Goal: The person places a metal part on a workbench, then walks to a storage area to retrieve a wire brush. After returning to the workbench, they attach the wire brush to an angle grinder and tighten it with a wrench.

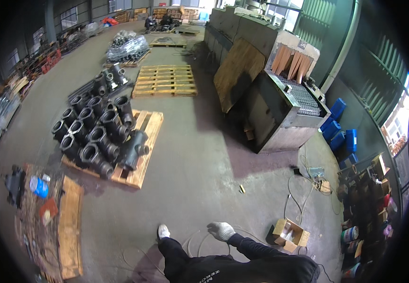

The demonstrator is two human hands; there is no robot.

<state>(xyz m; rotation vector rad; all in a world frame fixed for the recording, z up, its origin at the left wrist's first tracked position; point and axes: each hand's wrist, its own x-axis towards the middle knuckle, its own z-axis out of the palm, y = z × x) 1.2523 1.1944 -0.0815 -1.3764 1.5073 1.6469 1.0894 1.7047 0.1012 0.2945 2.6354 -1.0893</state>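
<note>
My left hand, in a white glove, hangs above the floor at the end of a dark sleeve. Its fingers do not show clearly, and no held thing is visible. My right hand, also white-gloved, reaches in front of my body with its fingers apart and nothing in it. Below both hands, thin cables or hoses lie looped on the grey floor. To the right of my right hand stands an opened cardboard box with pale items inside.
Ahead left, black pipe fittings fill a wooden pallet. An unloaded pallet lies beyond. A conveyor machine with strip curtains stands right, near blue jugs. A workbench with a blue can is at left.
</note>
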